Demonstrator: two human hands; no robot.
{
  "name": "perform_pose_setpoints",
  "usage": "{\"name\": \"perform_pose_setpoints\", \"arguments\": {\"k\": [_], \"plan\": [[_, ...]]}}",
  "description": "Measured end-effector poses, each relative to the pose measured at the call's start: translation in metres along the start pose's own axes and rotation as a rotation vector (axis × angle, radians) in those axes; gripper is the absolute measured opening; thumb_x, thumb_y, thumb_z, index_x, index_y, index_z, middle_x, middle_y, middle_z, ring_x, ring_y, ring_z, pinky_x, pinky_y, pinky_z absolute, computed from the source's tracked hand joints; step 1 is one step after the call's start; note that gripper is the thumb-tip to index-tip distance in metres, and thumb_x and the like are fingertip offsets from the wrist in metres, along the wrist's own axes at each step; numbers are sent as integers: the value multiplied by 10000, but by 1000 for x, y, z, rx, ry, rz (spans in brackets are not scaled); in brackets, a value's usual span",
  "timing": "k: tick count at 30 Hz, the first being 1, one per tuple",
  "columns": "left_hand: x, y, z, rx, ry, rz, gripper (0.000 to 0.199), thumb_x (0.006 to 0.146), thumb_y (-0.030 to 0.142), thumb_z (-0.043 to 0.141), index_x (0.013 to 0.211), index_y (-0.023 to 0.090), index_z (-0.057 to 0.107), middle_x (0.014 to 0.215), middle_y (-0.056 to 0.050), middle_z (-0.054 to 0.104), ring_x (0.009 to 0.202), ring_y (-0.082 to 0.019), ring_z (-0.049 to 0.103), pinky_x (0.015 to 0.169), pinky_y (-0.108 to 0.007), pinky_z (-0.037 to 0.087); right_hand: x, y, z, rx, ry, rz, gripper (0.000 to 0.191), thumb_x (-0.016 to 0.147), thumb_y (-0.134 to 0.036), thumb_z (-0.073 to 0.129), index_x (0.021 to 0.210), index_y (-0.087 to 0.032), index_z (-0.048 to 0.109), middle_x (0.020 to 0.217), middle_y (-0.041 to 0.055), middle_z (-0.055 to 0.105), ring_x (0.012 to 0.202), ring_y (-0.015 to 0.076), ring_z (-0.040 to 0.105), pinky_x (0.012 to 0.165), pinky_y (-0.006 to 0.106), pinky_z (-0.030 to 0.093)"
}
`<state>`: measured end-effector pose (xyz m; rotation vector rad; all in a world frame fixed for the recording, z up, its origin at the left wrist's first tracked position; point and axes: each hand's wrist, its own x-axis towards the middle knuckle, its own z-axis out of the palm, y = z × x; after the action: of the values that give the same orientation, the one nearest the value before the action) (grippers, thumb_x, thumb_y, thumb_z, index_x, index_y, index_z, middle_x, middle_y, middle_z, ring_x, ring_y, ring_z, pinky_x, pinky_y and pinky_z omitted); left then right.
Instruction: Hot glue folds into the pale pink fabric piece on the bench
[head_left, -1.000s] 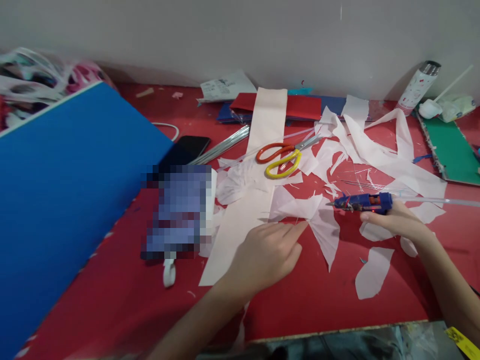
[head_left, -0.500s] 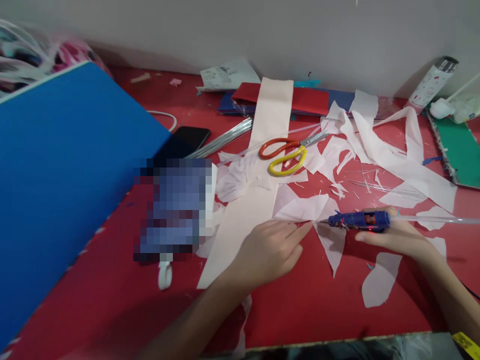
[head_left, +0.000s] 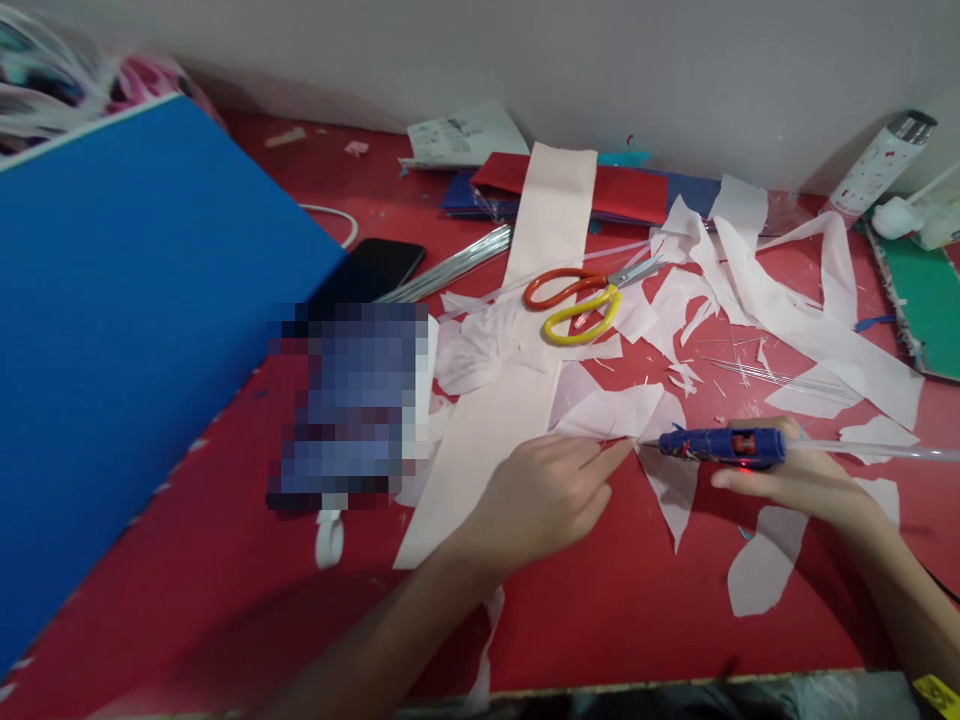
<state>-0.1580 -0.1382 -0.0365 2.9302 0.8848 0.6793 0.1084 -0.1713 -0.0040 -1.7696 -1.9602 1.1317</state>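
Note:
My right hand (head_left: 795, 478) grips a small blue glue gun (head_left: 720, 445) with a clear glue stick out of its back. Its nozzle points left and meets the pinched middle of a pale pink bow-shaped paper piece (head_left: 645, 430). My left hand (head_left: 544, 495) lies on the red table (head_left: 225, 560), index finger stretched out onto that same pinched spot, the other fingers curled. A long pale pink paper strip (head_left: 517, 360) runs under my left hand toward the wall.
Orange-and-yellow scissors (head_left: 581, 300) lie beyond the bow among several pink paper scraps (head_left: 795, 320). A big blue board (head_left: 127, 330) fills the left. A black phone (head_left: 375, 270), red and blue sheets (head_left: 630, 195), a white tube (head_left: 877, 170) and a green board (head_left: 930, 305) sit farther off.
My right hand has brought the glue gun down and left until its nozzle reaches the bow's middle. My left hand stays put, finger on the paper. The view has shifted slightly.

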Motion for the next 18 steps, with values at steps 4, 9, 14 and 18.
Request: {"name": "perform_pose_setpoints", "arguments": {"k": [4, 9, 14, 18], "plan": [[-1, 0, 1, -8, -15, -13, 354, 818, 129, 365, 1018, 131, 657, 622, -14, 645, 567, -156, 617, 526, -278, 488, 0, -2, 0, 1, 14, 8, 288, 709, -491, 647, 779, -213, 672, 676, 9, 648, 627, 180, 590, 545, 278, 448], [0, 0, 2, -10, -9, -14, 353, 818, 134, 360, 1010, 133, 656, 645, -13, 663, 574, -158, 626, 522, -277, 484, 0, -4, -2, -18, 11, 1, 283, 719, -486, 639, 723, -203, 640, 656, -1, 635, 601, 155, 568, 543, 263, 430], [0, 1, 2, -19, -13, -22, 357, 815, 125, 360, 1015, 132, 655, 670, -16, 676, 593, -160, 635, 537, -277, 488, 1, 0, -1, -17, -5, 10, 296, 715, -493, 643, 713, -198, 627, 654, -7, 631, 610, 149, 566, 538, 250, 424], [0, 1, 1, -21, -9, -19, 356, 812, 126, 360, 1010, 133, 656, 679, -19, 681, 594, -158, 638, 537, -274, 490, 2, 1, 0, -50, 2, 7, 291, 718, -488, 638, 701, -198, 627, 643, -10, 623, 590, 136, 546, 527, 249, 415]]}}
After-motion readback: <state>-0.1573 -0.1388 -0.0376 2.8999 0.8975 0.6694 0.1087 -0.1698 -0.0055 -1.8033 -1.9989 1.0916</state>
